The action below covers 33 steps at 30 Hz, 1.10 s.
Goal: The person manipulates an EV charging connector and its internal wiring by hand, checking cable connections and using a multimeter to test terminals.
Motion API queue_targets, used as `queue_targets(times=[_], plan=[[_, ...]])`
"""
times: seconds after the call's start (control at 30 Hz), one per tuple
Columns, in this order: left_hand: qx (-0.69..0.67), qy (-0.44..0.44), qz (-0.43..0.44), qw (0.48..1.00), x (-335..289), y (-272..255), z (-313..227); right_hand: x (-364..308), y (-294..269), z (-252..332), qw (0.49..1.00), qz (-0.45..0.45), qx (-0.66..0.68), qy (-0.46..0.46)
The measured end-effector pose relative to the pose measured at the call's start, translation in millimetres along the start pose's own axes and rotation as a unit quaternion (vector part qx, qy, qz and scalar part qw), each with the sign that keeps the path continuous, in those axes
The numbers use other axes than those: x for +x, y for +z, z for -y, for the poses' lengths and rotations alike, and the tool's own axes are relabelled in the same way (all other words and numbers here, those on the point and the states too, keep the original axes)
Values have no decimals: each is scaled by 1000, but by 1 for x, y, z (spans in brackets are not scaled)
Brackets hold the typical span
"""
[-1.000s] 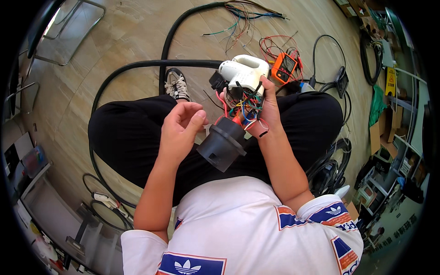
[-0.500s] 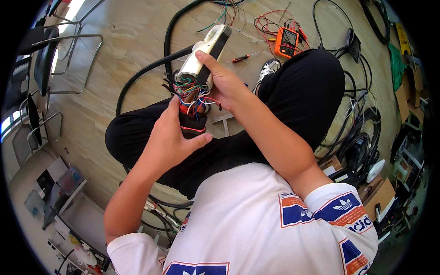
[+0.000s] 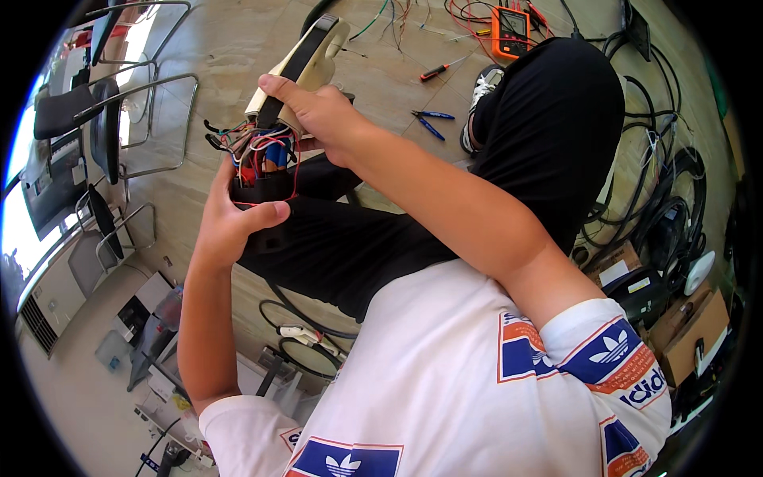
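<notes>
Before my left leg I hold a charging gun, by its look, with its inside wiring exposed. My right hand (image 3: 326,119) is closed around its cream handle housing (image 3: 319,65), thumb on the black strip. Closed on the round black connector head (image 3: 264,189) is my left hand (image 3: 224,216), its thumb lying across the near side. Between the two parts runs a bundle of thin coloured wires (image 3: 266,143) with thicker blue and red ones, some ends loose. My right fingers are partly hidden behind the housing.
Blue-handled pliers (image 3: 433,123) and a screwdriver (image 3: 435,72) lie on the floor by my right shoe (image 3: 482,91). Farther off is an orange multimeter (image 3: 509,33) with red leads. Coiled black cables (image 3: 675,203) lie at right, metal-framed chairs (image 3: 111,127) at left.
Both hands have moved left with the charging gun, which is turned so its black strip faces up. The pliers have come into sight as the head view shifted.
</notes>
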State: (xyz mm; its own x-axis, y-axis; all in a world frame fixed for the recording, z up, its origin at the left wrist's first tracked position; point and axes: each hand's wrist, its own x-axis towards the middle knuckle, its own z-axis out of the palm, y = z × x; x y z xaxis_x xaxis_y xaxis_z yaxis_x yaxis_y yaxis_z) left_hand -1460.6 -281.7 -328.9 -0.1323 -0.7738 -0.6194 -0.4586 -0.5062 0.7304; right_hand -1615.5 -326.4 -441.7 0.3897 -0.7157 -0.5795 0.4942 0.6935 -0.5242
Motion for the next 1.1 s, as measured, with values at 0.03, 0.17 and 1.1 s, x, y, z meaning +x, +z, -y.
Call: queue_targets(times=[0.03, 0.17, 1.1], plan=[[-35, -10, 4, 999, -1, -1, -3, -2, 1, -2, 1000, -2, 14, -21], [-69, -51, 27, 996, -6, -3, -27, -12, -12, -17, 990, -36, -64, -117], [-24, -40, 27, 999, -14, -23, -51, -37, -17, -32, 828, 36, -273, -489]])
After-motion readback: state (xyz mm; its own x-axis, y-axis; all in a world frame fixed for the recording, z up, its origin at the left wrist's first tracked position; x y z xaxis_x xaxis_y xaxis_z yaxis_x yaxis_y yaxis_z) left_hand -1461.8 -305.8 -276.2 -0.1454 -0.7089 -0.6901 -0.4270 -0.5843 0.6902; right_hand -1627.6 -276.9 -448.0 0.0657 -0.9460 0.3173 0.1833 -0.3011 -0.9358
